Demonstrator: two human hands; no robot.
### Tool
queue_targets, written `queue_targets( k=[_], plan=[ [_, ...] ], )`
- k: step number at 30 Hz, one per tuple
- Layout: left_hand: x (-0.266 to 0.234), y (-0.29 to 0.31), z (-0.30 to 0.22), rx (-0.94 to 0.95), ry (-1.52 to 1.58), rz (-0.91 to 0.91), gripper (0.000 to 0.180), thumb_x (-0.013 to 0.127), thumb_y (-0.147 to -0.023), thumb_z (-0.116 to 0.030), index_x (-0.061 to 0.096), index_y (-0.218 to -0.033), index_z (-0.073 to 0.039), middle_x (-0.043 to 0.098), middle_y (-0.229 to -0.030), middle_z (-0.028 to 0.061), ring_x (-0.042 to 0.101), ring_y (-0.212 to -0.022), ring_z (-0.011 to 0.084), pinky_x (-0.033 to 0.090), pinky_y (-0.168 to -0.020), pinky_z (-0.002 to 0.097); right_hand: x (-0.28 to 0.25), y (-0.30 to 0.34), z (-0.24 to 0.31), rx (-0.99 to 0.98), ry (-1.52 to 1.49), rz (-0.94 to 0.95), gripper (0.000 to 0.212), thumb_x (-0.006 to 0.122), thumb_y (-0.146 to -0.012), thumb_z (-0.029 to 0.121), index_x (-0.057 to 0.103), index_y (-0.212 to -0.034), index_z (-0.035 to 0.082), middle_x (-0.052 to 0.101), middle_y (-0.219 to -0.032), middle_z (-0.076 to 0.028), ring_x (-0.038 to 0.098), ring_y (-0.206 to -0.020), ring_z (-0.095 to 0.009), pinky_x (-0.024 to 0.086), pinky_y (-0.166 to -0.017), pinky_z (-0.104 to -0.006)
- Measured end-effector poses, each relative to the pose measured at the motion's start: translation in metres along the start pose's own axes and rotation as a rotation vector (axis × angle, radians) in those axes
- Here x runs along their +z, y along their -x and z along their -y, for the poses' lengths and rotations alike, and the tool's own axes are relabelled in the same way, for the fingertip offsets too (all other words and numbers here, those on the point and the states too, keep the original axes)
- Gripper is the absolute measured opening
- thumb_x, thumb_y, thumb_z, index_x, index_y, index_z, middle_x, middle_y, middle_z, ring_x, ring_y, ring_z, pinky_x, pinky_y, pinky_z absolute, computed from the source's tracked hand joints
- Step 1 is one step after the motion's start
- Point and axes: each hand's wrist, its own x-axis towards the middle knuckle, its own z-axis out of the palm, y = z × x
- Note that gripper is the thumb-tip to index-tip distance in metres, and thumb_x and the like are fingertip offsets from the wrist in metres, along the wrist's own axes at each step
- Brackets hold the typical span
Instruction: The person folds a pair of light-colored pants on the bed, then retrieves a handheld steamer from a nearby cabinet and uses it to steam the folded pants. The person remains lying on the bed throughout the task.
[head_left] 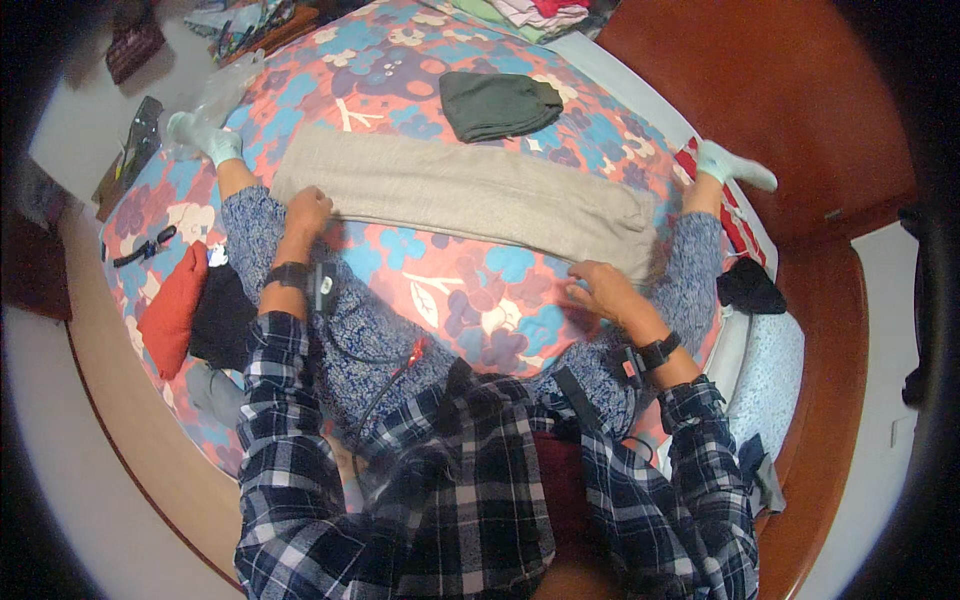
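Observation:
A pair of beige trousers [460, 190], folded lengthwise into a long strip, lies across the bed between my outstretched legs. At its left end my left hand [309, 211] is closed, with curled fingers on the near corner of the cloth. Close to the near edge of the right end is my right hand [606, 292], its fingers apart and slightly bent over the bedspread. Whether those fingertips touch the cloth is hard to make out. Beyond the trousers sits a folded dark green garment [497, 105].
The flowered bedspread [470, 300] covers the bed. Red cloth [174, 312] and black cloth [224, 318] lie left of my leg, near a black strap [146, 247]. Another black cloth [752, 288] is at the right edge. A brown wooden panel [760, 110] stands at far right.

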Motion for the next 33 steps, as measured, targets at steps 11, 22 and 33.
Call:
queue_targets(
  k=[11,22,33],
  plan=[
    [-0.007,-0.017,0.008,0.114,-0.414,0.542,0.032,0.067,-0.085,-0.033,0.075,-0.097,-0.004,0.072,-0.097,0.0229,0.070,-0.094,0.0389,0.055,-0.081,0.0476,0.056,0.010,-0.018,0.015,-0.170,0.127,0.030,0.068,-0.085,0.027,0.068,-0.100,0.002,0.069,-0.094,-0.021,0.065,-0.092,-0.041,0.052,-0.079,-0.0501],
    [-0.083,-0.092,0.100,0.096,-0.766,0.409,0.041,0.059,-0.084,-0.031,0.071,-0.109,0.000,0.068,-0.108,0.0277,0.067,-0.102,0.0409,0.053,-0.090,0.0467,0.060,-0.017,-0.033,0.224,-0.433,0.126,0.021,0.066,-0.086,0.018,0.070,-0.098,0.001,0.070,-0.086,-0.019,0.067,-0.079,-0.038,0.053,-0.072,-0.0453],
    [-0.069,-0.066,0.092,-0.144,-0.345,0.145,0.044,0.070,-0.080,-0.039,0.072,-0.101,-0.001,0.070,-0.104,0.0241,0.067,-0.101,0.0404,0.053,-0.088,0.0452,0.060,-0.185,0.076,-0.398,-0.337,-0.060,0.014,0.066,-0.084,0.009,0.069,-0.096,0.001,0.066,-0.091,-0.016,0.060,-0.090,-0.036,0.050,-0.082,-0.0438]
  ],
)
